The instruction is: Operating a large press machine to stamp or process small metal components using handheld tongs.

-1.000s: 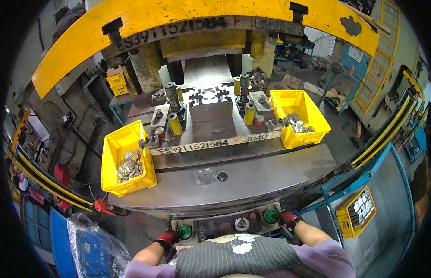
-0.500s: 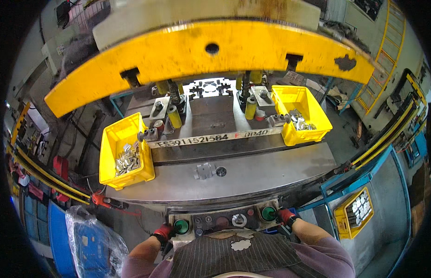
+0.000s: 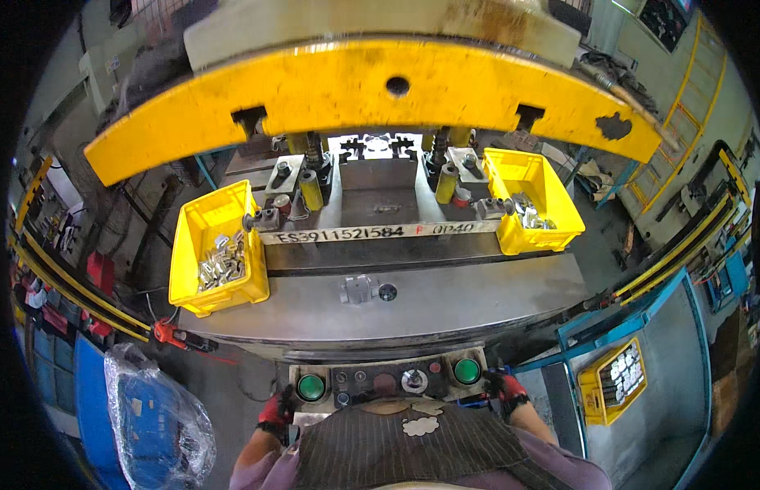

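Observation:
My left hand (image 3: 277, 410), in a red and black glove, is just outside the left end of a control panel (image 3: 403, 377), close to a round green button (image 3: 312, 388). At the panel's right end my right hand (image 3: 507, 389), gloved alike, sits beside a second green button (image 3: 466, 371). Neither hand touches a button. The dark fingertips seem stretched forward and apart, with nothing visible in them. Beyond the panel lies the steel press bed (image 3: 461, 302), with a die (image 3: 378, 196) under a thick yellow press beam (image 3: 380, 86).
Yellow bins of small metal parts stand at the bed's left (image 3: 180, 273) and right (image 3: 551, 241). A small metal fitting (image 3: 359, 288) lies on the bed. A yellow crate (image 3: 592, 392) is at lower right, a plastic-wrapped blue object (image 3: 155, 425) at lower left. Yellow-black guard bars (image 3: 90, 294) flank the press.
Both hands have come off the green buttons and drawn outward to the panel's ends. The view has shifted slightly. The bins and the fitting stay in place.

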Demonstrator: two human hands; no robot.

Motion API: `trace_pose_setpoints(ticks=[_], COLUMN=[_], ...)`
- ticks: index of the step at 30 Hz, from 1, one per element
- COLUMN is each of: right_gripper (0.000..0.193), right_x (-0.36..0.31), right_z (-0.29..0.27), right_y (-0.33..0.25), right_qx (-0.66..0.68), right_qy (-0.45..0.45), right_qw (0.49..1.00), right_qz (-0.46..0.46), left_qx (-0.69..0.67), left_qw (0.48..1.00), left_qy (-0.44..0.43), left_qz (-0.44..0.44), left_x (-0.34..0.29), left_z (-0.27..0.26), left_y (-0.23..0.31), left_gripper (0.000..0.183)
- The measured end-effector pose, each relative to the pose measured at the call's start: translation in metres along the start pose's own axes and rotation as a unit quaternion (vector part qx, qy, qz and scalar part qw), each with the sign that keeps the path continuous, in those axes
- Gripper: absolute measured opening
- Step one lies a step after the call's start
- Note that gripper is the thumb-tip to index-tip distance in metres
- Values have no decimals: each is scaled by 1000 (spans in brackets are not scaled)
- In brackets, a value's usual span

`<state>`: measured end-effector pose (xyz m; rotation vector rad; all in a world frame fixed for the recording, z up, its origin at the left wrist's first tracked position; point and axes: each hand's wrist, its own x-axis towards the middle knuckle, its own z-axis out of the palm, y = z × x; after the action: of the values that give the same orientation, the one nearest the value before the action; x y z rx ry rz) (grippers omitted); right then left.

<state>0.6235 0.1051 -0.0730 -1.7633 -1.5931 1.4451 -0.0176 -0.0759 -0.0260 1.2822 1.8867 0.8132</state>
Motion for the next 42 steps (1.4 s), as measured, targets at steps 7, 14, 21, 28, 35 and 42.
trace_pose_setpoints(ticks=[7,14,21,28,35,42], right_gripper=[24,37,40,38,34,30], right_x=[-40,42,88,94,51,-30], right_z=[-62,-79,-59,-52,-63,-54], right_y=[-111,-398,-600,-605,-494,-381], right_qx=[405,-20,-443,-377,-92,247], right_qy=[204,192,209,251,263,185], right_qw=[878,934,797,803,862,929], right_qz=[-152,-301,-354,-388,-423,-203], left_qx=[-501,-681,-552,-433,-49,312], left_qw=[710,657,688,848,969,906], left_qy=[432,312,470,305,192,76], left_qz=[-241,-87,-33,30,146,276], left_x=[-46,-29,2,14,151,276], left_z=[-2,-73,-80,-100,-142,-130], left_y=[3,-82,29,167,294,489], left_gripper=[35,35,23,36,21,27])
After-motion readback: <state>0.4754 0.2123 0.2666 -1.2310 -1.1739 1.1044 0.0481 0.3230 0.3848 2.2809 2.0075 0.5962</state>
